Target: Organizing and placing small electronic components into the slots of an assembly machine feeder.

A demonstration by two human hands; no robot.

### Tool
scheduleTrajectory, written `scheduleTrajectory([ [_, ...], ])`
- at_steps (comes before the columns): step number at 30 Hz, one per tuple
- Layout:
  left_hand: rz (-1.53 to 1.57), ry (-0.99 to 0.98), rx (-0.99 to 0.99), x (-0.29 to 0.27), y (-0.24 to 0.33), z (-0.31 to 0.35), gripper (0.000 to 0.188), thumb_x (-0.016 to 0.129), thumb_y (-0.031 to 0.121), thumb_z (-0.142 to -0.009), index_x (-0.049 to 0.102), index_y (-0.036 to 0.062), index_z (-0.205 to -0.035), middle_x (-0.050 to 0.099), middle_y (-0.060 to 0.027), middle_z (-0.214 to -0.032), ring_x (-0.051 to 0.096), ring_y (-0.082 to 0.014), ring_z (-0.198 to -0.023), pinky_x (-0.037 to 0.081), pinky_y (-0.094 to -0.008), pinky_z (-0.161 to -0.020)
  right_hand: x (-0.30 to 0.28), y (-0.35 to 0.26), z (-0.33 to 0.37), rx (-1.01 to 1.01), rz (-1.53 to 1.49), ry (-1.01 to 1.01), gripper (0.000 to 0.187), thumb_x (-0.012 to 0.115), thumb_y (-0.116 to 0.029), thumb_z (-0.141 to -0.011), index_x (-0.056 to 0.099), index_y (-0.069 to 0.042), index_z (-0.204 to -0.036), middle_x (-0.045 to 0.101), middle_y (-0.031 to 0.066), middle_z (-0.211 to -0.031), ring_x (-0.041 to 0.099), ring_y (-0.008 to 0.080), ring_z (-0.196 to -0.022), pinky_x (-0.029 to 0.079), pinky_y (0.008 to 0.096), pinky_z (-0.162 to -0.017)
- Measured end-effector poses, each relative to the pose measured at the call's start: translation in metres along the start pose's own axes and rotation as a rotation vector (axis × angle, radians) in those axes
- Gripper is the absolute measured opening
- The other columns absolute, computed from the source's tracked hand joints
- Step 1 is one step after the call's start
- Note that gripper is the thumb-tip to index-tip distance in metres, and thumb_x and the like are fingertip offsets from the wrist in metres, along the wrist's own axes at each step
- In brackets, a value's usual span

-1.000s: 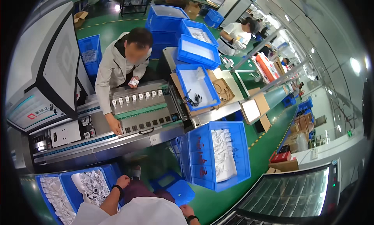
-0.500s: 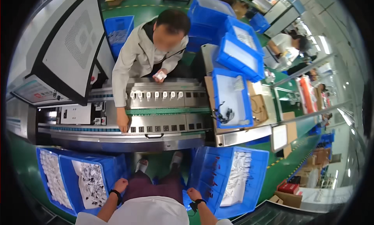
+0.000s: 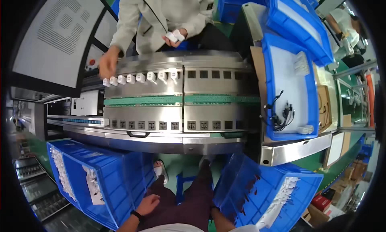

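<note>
My left hand is low over my left thigh, fingers loosely curled, with nothing visible in it. On the other side, my right forearm comes in beside my right thigh; its hand and fingers are hidden there. Neither hand touches the metal conveyor fixture in front of me. Several white plug adapters stand in a row along its far side. Across it, a co-worker's hand is by the left end of that row. The co-worker's other hand holds white adapters.
Blue bins with white parts stand at my left, and another blue bin at my right. A blue tray with black cables lies right of the fixture. A large white machine housing rises at the left.
The view has shifted closer to the fixture. My left hand has moved inward over the thigh, and my right hand has gone out of sight. The co-worker's reaching arm has drawn back to the far row.
</note>
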State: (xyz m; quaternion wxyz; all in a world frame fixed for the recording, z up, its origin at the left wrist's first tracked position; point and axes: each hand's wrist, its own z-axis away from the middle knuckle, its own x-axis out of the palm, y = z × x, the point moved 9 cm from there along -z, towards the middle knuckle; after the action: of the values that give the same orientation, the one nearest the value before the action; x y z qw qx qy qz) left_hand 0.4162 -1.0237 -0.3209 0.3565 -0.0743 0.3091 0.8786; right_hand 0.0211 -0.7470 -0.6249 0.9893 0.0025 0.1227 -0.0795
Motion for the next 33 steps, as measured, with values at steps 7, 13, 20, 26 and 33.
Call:
scheduleTrajectory([
  [7,0.056,-0.051,-0.029,0.004,-0.038,-0.018,0.029,0.065,0.023,-0.099,0.067,0.0037,-0.121,0.074,-0.0128,-0.106,0.072,-0.0252,-0.097,0.057,-0.0359,-0.087,0.069,0.001,-0.036,-0.179,0.144,-0.046,0.035,0.059,-0.034,-0.099,0.071,-0.009,-0.12,0.068,0.0261,-0.12,0.066,0.0449,-0.109,0.052,0.0531,-0.092],
  [13,0.19,-0.038,-0.131,0.006,-0.096,-0.042,0.031,0.066,0.025,-0.099,0.068,0.0039,-0.123,0.075,-0.0117,-0.107,0.073,-0.0233,-0.097,0.057,-0.0353,-0.086,0.088,-0.043,-0.027,-0.37,0.258,-0.052,0.033,0.061,-0.032,-0.098,0.07,-0.008,-0.118,0.068,0.0247,-0.116,0.065,0.0441,-0.106,0.052,0.0523,-0.09],
  [20,0.161,0.025,-0.043,0.01,-0.076,-0.13,0.03,0.066,0.024,-0.099,0.068,0.0051,-0.122,0.076,-0.0108,-0.106,0.074,-0.0197,-0.095,0.057,-0.0338,-0.085,0.07,-0.166,0.001,-0.703,0.388,-0.002,0.031,0.062,-0.03,-0.097,0.07,-0.006,-0.117,0.067,0.0232,-0.112,0.064,0.0433,-0.102,0.052,0.0513,-0.087],
  [26,0.266,0.08,0.09,0.018,-0.075,-0.209,0.023,0.067,0.015,-0.098,0.068,0.0047,-0.119,0.075,-0.0093,-0.101,0.075,-0.0164,-0.084,0.058,-0.0313,-0.074,0.033,-0.235,0.021,-0.965,0.42,0.196,0.03,0.064,-0.028,-0.097,0.069,-0.005,-0.116,0.067,0.0219,-0.108,0.063,0.0425,-0.099,0.052,0.0504,-0.084],
  [33,0.648,0.131,0.173,0.022,-0.098,-0.258,0.018,0.056,0.002,-0.099,0.061,0.0009,-0.116,0.07,-0.0119,-0.098,0.073,-0.0206,-0.078,0.058,-0.03,-0.058,-0.014,-0.242,0.051,-1.167,0.41,0.582,0.029,0.066,-0.026,-0.096,0.068,-0.004,-0.114,0.067,0.0204,-0.104,0.062,0.0416,-0.095,0.051,0.0494,-0.082],
])
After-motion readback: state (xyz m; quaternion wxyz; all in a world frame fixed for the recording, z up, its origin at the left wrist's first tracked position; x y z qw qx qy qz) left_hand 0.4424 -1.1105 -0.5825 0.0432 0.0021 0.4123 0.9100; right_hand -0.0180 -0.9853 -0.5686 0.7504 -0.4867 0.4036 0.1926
